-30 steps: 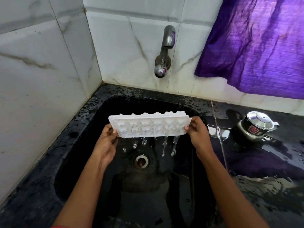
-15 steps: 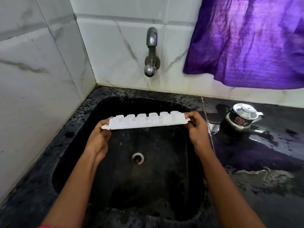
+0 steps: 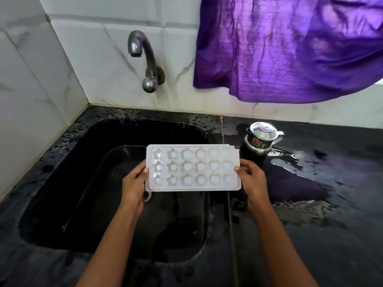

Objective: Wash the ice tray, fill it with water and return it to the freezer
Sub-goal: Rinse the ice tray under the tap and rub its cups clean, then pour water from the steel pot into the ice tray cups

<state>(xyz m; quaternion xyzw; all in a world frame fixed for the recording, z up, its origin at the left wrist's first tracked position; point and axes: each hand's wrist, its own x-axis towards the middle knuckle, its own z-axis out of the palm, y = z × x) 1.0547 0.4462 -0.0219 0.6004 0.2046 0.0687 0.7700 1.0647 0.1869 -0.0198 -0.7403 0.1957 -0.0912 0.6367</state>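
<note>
A black sink [image 3: 62,146] spreads below our fingers and a purple cloth [image 3: 290,48] hangs well above them. Between the fingers we hold a white ice tray [image 3: 193,167] level, cups upward, over the sink's right side: the left hand [image 3: 134,183] curls round its left end, the right hand [image 3: 251,179] pinches its right end, thumbs on top. A tap [image 3: 145,59] juts from the wall beyond the left fingers; a small steel pot [image 3: 261,139] stands just beyond the right.

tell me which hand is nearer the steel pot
Right. The right hand grips the tray at its right end, just in front of the pot; the left hand holds the left end, over the sink.
</note>
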